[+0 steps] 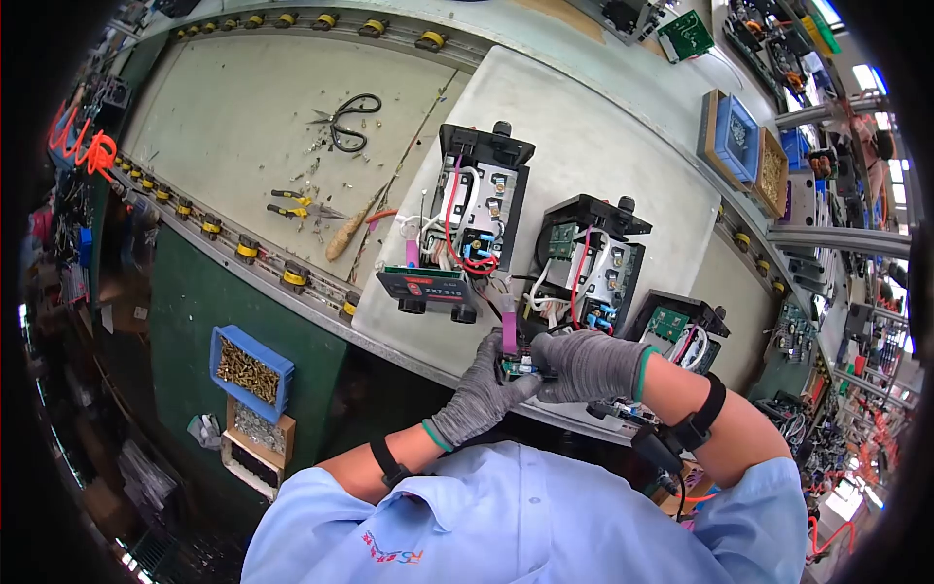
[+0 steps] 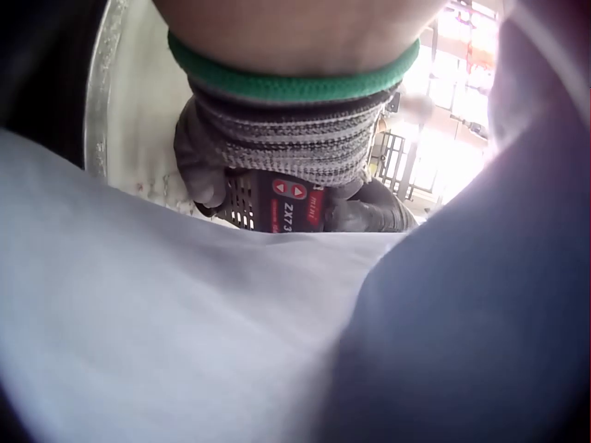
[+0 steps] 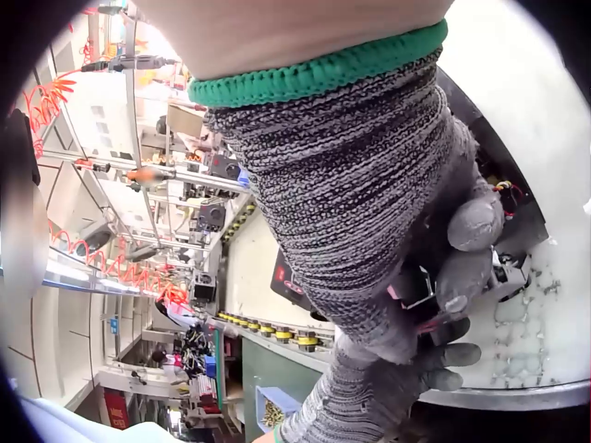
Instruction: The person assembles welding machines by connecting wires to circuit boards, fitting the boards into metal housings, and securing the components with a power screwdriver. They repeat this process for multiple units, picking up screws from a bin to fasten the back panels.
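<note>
Both hands wear grey knit gloves and meet at the table's near edge. My left hand [image 1: 482, 394] grips the left end of a black front panel [image 2: 291, 203] with red arrow marks and "ZX73" lettering. A small circuit board [image 1: 520, 368] shows behind the panel, under a purple sleeve [image 1: 509, 333] on wires. My right hand [image 1: 593, 365] curls its fingers over the panel's right end; its gloved fingertips [image 3: 476, 226] show in the right wrist view. Just beyond stands the opened power unit [image 1: 589, 263], with white and red wires. The gloves hide much of the panel.
Another opened unit [image 1: 477, 204] stands left with its panel leaning out; a third unit [image 1: 681, 331] is at right. Scissors [image 1: 345, 122], pliers [image 1: 302, 206] and a wooden-handled tool [image 1: 350, 229] lie farther left. A blue bin of screws [image 1: 251, 370] sits below the roller track.
</note>
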The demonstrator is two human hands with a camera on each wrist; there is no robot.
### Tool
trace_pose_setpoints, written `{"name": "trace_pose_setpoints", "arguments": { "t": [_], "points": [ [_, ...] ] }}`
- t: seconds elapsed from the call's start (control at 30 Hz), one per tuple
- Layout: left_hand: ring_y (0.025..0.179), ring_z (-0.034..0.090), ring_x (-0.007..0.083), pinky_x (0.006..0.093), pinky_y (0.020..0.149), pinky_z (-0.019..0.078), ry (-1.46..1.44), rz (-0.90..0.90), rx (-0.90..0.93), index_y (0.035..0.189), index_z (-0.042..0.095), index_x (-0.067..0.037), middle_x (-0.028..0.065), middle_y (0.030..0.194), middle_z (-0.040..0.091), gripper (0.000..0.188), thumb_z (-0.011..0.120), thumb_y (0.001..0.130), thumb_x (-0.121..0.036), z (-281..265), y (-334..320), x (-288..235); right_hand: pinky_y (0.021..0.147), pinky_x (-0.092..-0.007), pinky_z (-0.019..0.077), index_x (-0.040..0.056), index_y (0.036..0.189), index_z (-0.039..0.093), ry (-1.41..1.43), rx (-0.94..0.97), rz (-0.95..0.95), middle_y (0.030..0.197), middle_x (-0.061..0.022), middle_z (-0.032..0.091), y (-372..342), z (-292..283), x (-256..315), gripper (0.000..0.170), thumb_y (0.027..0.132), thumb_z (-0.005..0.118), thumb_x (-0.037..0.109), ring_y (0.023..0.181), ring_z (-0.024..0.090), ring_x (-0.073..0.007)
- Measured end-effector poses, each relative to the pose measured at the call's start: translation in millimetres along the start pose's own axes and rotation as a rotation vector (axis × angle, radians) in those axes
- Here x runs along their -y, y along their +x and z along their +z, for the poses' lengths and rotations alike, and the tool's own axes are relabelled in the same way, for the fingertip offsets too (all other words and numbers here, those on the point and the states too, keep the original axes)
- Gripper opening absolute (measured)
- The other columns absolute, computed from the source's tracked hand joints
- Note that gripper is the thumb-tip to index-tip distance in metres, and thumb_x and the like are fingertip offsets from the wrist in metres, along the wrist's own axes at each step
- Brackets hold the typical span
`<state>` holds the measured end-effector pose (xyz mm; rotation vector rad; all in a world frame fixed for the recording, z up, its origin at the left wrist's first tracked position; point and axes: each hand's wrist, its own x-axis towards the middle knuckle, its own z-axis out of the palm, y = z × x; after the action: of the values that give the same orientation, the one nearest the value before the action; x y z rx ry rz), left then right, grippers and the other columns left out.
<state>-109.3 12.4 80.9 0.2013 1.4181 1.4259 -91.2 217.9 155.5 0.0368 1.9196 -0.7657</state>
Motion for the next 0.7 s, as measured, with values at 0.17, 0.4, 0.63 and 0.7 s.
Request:
{"name": "trace_pose_setpoints", "arguments": {
  "t": [0.17,0.4,0.63,0.7],
  "points": [
    [0.118,0.054,0.0215,0.0368,0.104,0.0445,-0.001,-0.005,0.02,0.145,0.033,-0.004,0.0127,0.126,0.052,0.081,0.077,0.084,-0.036,-6.4,0.1,-0.8,0.089,-0.043,0.0539,0.0037,0.125,0.058,0.161,-0.016,-0.057,0.11,-0.0183,0.071,4.4,13.6,-17.9,0.061,0.08,0.078,0.04,0.104,0.068,-0.0353],
    [0.117,0.053,0.0204,0.0365,0.104,0.0442,0.125,-0.026,0.052,0.145,0.034,-0.002,0.0127,0.128,0.052,0.083,0.076,0.086,-0.043,-12.2,5.1,2.7,0.084,-0.0344,0.0562,0.0026,0.113,0.067,0.594,-0.484,-0.105,0.103,-0.0114,0.069,-29.5,39.3,-13.4,0.028,0.087,0.072,0.008,0.091,0.068,-0.0214],
    [0.107,0.059,0.019,0.0335,0.096,0.05,0.0,-0.12,0.167,0.143,0.037,-0.002,0.0125,0.117,0.06,0.077,0.076,0.088,-0.039,-3.1,20.1,15.7,0.07,-0.0295,0.0573,0.0043,0.112,0.07,0.69,-1.019,-0.059,0.092,-0.0096,0.073,-55.8,74.9,-22.4,0.023,0.089,0.072,0.003,0.074,0.069,-0.0141],
    [0.112,0.059,0.023,0.0359,0.1,0.0479,0.019,-0.245,0.185,0.142,0.036,-0.002,0.0152,0.12,0.06,0.079,0.078,0.087,-0.039,6.2,23.5,14.4,0.071,-0.0316,0.0575,0.0051,0.112,0.069,0.637,-1.105,-0.056,0.094,-0.0116,0.073,-59.8,79.9,-40.1,0.024,0.088,0.072,0.002,0.076,0.071,-0.0169]
  ]
}}
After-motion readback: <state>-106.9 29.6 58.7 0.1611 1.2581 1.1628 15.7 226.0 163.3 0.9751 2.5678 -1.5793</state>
